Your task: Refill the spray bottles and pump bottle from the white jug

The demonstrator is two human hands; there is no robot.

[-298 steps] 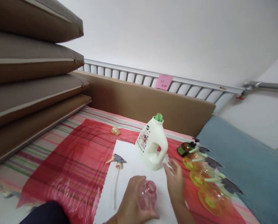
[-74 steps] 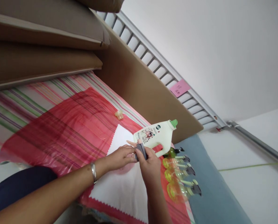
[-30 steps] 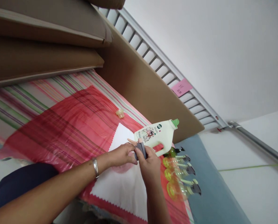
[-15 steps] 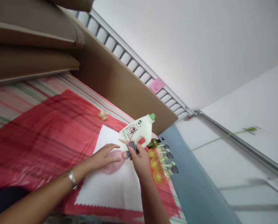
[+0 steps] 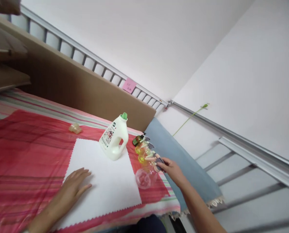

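- The right hand (image 5: 170,169) is closed around the dark spray head (image 5: 160,163) of a clear pink bottle (image 5: 143,178); the bottle's body is just to the left of that hand.
- The left hand (image 5: 76,183) has its fingers loosely spread and holds nothing; it is over the left edge of the white cloth (image 5: 107,187), and whether it touches cannot be told.
- Yellow spray bottles (image 5: 141,158) and a brown pump bottle (image 5: 136,141) line up just beyond the right hand.
- A white jug (image 5: 115,139) stands upright between the hands, farther off.
- A pale cap (image 5: 75,128) lies beyond the left hand.
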